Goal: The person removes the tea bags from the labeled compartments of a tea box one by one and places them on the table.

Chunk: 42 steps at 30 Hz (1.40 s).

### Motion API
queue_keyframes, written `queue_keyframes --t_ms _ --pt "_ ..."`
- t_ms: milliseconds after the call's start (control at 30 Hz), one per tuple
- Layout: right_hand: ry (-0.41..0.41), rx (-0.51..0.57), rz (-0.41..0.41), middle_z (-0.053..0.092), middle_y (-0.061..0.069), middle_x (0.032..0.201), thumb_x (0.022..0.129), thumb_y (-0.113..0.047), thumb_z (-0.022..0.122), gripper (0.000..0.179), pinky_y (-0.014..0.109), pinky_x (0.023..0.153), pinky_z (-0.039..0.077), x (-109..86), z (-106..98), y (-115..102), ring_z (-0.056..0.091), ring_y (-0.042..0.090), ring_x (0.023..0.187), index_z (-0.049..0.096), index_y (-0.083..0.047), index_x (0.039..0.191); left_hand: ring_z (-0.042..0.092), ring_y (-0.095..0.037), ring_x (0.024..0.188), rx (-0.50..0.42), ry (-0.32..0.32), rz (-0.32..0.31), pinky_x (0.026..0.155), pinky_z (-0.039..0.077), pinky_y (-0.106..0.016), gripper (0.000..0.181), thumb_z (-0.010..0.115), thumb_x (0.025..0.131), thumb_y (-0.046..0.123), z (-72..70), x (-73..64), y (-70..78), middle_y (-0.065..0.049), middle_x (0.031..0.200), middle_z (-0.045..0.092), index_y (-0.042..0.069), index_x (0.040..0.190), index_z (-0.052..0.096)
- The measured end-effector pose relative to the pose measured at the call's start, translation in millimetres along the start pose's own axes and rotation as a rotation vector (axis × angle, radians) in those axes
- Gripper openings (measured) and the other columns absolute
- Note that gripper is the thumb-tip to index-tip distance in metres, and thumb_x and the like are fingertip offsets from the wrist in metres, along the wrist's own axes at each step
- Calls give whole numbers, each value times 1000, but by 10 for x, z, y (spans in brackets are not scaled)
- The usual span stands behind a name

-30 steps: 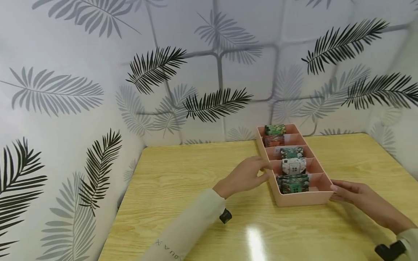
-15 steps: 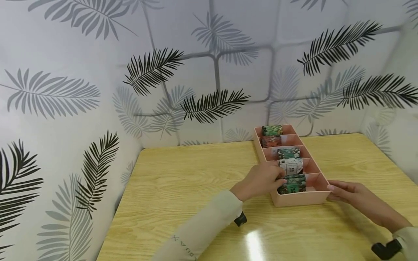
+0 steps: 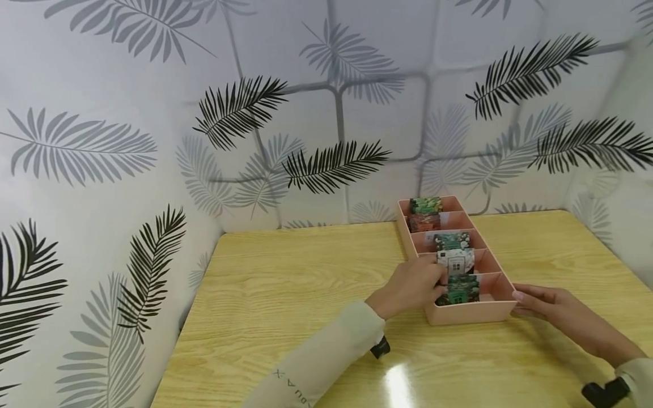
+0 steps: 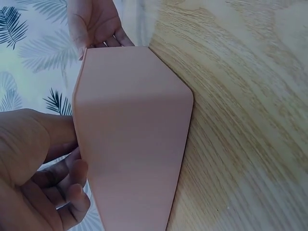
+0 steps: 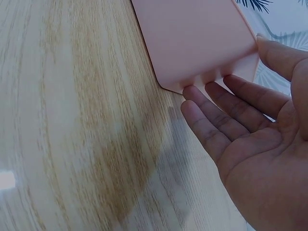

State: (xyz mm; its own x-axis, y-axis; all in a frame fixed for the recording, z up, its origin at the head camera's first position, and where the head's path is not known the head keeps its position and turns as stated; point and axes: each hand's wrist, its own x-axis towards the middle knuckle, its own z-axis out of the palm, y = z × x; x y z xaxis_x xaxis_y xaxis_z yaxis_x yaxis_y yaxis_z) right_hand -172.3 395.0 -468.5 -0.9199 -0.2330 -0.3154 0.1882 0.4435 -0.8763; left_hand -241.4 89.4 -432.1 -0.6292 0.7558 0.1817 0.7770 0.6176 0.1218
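A pink divided tray [image 3: 471, 313] stands on the table, with small printed packets in its compartments. My left hand [image 3: 410, 286] reaches over the tray's left wall, its fingertips beside a white packet [image 3: 456, 261] and just above a dark green packet [image 3: 459, 290]. In the left wrist view this hand [image 4: 29, 163] has some curled fingers outside the wall, while the fingertips past the rim are hidden; I cannot tell whether they pinch a packet. At the near right corner, my right hand [image 3: 566, 314] touches the tray with extended fingers [image 5: 211, 113] on the outer wall and the thumb at the rim.
Farther back in the tray lie a teal packet [image 3: 452, 241], a red packet [image 3: 425, 222] and a green packet [image 3: 425, 205]. The wood-grain table [image 3: 285, 283] meets a leaf-patterned wall covering [image 3: 306, 113] behind it and at the left.
My left hand has moved right, from the outside of the tray's left wall to over the rim beside the white packet. My right hand has stayed at the near right corner.
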Motion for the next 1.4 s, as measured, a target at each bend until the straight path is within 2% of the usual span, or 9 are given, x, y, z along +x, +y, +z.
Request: queue_keyframes --t_ms 167,333,433,533,667,867,1067,1233,1400 --pt "-4 14 -18 42 28 140 102 -41 40 72 36 93 46 -2 2 -4 61 13 110 20 12 146 46 4 68 -55 -7 -5 54 39 -13 12 67 90 35 -10 -5 -6 17 78 53 28 81 62" --pt "-23 29 -25 40 28 141 103 -39 39 69 33 92 47 9 18 16 61 12 110 19 11 146 49 5 65 -124 -39 -4 54 40 -12 7 67 89 35 7 -18 0 20 79 59 29 89 69" --pt "-26 37 -24 41 26 140 103 -38 39 68 27 89 48 18 29 29 61 11 110 19 11 146 49 6 66 -132 -40 -5 56 40 -11 9 66 89 34 18 -23 4 20 81 61 29 93 71" --pt "-25 43 -19 42 25 140 103 -38 39 69 27 89 48 15 41 28 61 11 110 19 11 146 50 8 68 -148 -35 -3 58 41 -10 9 66 90 33 17 -24 5 20 83 63 28 93 73" --pt "-18 34 -25 39 28 141 103 -40 39 70 33 91 48 4 47 10 61 11 110 19 12 146 48 6 76 -161 8 21 61 40 -9 8 64 92 30 -6 -36 -14 19 85 61 27 93 72" --pt "-12 40 -15 36 29 143 102 -41 40 71 38 94 46 6 36 13 60 12 111 19 11 147 48 7 75 -226 80 62 63 40 -8 10 60 94 29 -145 -72 -80 17 90 61 24 99 68" --pt "-7 37 -15 37 30 142 102 -41 40 72 35 92 48 2 27 41 61 11 110 19 12 146 53 11 73 -331 206 130 66 41 -6 14 60 93 23 -312 -143 -199 11 92 66 18 102 70" --pt "-2 28 -22 40 29 141 102 -41 40 72 36 92 48 3 25 38 61 12 110 19 12 146 55 7 66 -399 285 106 60 41 -8 14 60 92 23 -411 -212 -320 9 93 67 17 101 70" --pt "-2 24 -14 39 29 141 102 -42 40 72 38 92 47 11 30 37 61 14 111 19 11 146 58 5 74 -433 295 60 64 42 -9 15 59 93 26 -495 -272 -430 11 93 67 19 101 70"
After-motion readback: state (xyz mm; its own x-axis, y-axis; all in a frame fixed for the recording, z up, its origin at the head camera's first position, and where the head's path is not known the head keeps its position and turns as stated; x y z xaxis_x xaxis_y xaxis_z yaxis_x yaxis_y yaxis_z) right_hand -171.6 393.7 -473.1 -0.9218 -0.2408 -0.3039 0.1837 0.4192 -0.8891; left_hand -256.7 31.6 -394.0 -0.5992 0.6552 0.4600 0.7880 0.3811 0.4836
